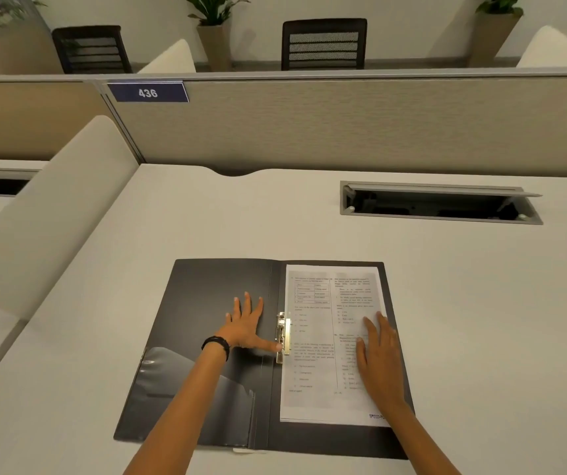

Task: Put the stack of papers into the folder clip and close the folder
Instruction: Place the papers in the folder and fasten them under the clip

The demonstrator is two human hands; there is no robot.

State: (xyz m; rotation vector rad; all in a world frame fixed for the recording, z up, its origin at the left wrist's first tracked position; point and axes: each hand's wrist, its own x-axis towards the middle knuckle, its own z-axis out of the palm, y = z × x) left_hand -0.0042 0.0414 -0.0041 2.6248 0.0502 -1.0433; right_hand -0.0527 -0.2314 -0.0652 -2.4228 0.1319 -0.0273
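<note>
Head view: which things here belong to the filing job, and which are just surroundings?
Job:
- open black folder
- stack of papers
- metal clip
- left hand, thumb at the clip
- right hand, flat on the papers

Surroundings:
- desk
- cable hatch
- number plate 436
- chairs
- plants

Pale desk [172,234] beneath both hands; an open cable hatch [439,204] beyond the right hand; partition sign "436" [147,93] far beyond the left hand.

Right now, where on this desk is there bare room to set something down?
Bare desk lies right of the open folder, up to the cable hatch, and left of it toward the cream divider. Crowded: the papers and clip, under the left hand and right hand.
</note>
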